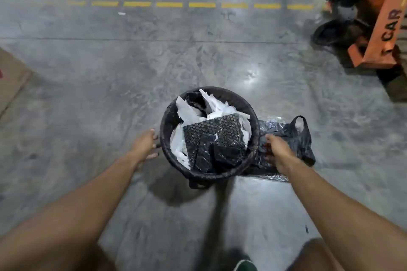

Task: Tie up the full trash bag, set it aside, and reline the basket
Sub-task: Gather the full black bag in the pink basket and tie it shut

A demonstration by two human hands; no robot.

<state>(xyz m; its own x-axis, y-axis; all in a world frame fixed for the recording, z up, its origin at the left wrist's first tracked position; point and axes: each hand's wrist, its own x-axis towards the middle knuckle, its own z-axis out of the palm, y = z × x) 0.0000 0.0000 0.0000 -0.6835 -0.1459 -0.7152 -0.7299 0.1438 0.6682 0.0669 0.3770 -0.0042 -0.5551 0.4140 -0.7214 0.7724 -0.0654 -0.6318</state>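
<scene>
The left hand [144, 145], fingers spread wide, touches the round black lined basket [167, 121]; the right hand's [278, 153] fingers pinch a crumpled black plastic bag [295, 136] just beyond them.

Basket [167, 121]: black, holding white paper [187, 112] and black bubble-patterned wrap [215, 130]. Beside basket: black bag [295, 136]. Floor [110, 72]: mottled grey; dashed yellow line [169, 4]. Orange pallet jack [383, 26].
</scene>
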